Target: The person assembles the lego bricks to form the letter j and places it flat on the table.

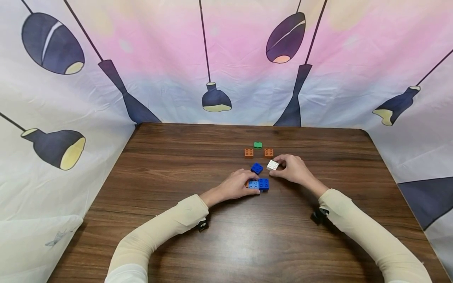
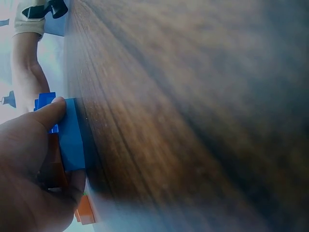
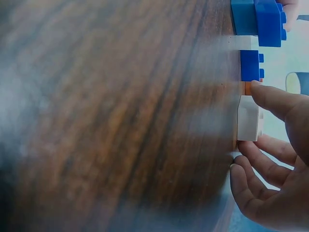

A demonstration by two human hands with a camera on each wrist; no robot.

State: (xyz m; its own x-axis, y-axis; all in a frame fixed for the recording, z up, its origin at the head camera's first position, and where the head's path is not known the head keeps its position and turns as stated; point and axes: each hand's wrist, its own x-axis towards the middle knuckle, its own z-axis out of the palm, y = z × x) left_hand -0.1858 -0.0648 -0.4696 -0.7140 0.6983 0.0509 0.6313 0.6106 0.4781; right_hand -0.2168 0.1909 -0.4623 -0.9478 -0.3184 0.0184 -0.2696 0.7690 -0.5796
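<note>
My left hand grips a joined group of bricks: a light blue brick, a dark blue brick and an orange one mostly hidden by the fingers. In the left wrist view the thumb lies against the light blue brick. To the right, my right hand has thumb and fingers around opposite sides of a white brick. The right wrist view shows that white brick low at the table surface. A separate blue brick lies between the hands.
Two orange bricks stand beyond the hands, with a green brick behind them. The brown wooden table ends at a patterned cloth backdrop.
</note>
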